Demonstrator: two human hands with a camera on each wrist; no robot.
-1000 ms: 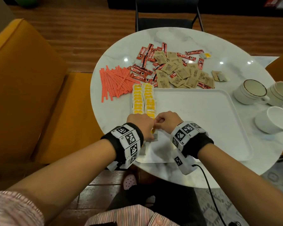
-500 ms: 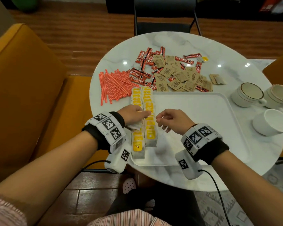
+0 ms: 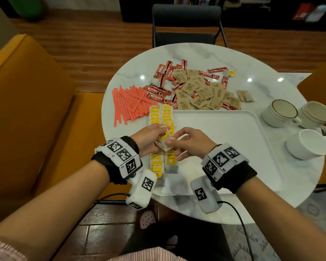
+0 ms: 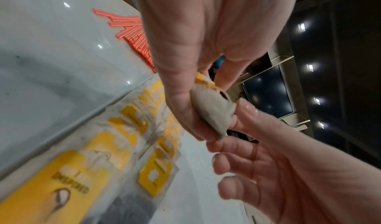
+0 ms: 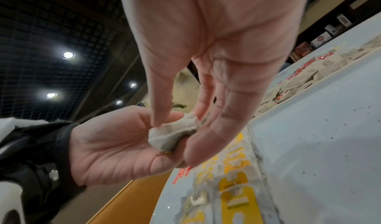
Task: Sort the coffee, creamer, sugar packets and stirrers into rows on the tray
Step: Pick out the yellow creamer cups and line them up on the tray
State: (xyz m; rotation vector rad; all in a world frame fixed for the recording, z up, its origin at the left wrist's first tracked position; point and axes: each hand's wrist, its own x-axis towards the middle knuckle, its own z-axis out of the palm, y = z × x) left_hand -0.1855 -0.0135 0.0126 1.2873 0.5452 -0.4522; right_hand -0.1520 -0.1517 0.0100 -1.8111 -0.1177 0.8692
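A tea bag [image 3: 164, 140] with a yellow tag is held just above the white tray [image 3: 233, 147]. My left hand [image 3: 163, 135] pinches it from the left and my right hand [image 3: 172, 141] pinches its other edge. In the left wrist view the thumb and fingers clamp the tea bag [image 4: 212, 111]. The right wrist view shows thumb and forefinger nipping the tea bag [image 5: 173, 132]. Two rows of yellow tea bags [image 3: 161, 117] run along the tray's left edge, partly hidden under my hands. Orange stirrers [image 3: 128, 104], red coffee sticks [image 3: 157, 91] and brown sugar packets [image 3: 201, 93] lie beyond the tray.
Three white cups [image 3: 307, 144] stand at the right of the round marble table [image 3: 196, 55]. An orange sofa [image 3: 26, 110] is on the left and a dark chair [image 3: 186, 21] behind the table. Most of the tray right of the rows is bare.
Both hands rose from the near end of the tea bag rows. The left hand lifted one tea bag off the rows and the right hand closed in and pinched it.
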